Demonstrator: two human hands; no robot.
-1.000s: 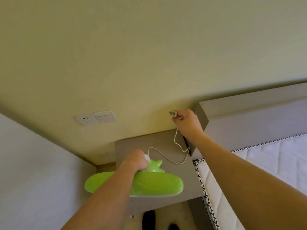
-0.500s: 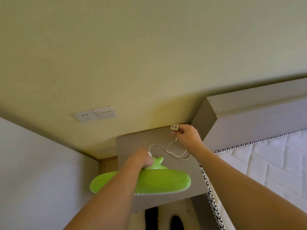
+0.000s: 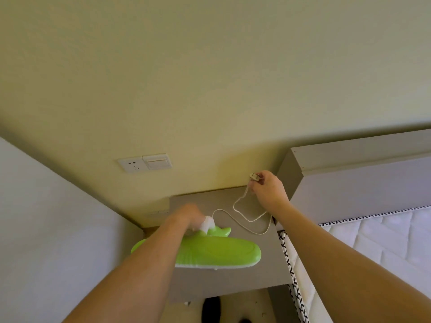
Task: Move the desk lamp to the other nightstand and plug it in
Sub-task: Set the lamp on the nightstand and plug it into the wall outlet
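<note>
A bright green desk lamp [image 3: 217, 251] with a white neck is over the grey nightstand [image 3: 233, 280]; whether its base touches the top I cannot tell. My left hand [image 3: 186, 216] grips the lamp's white neck. My right hand [image 3: 268, 190] holds the small white plug [image 3: 253, 176] near the wall, above the nightstand's back right corner. The white cord [image 3: 247, 220] loops loosely over the nightstand from the plug to the lamp. A white wall socket [image 3: 133, 165] is on the yellow wall, up and to the left of the plug.
A light switch [image 3: 156, 161] sits right beside the socket. The grey headboard [image 3: 349, 178] and a white quilted mattress [image 3: 384, 241] lie to the right of the nightstand. A pale side wall [image 3: 46, 229] closes in on the left. Dark shoes [image 3: 211, 308] show on the floor below.
The view has shifted. My right hand has kept the plug close to the wall by the headboard. The lamp has stayed over the nightstand in my left hand, and the cord lies in wider loops.
</note>
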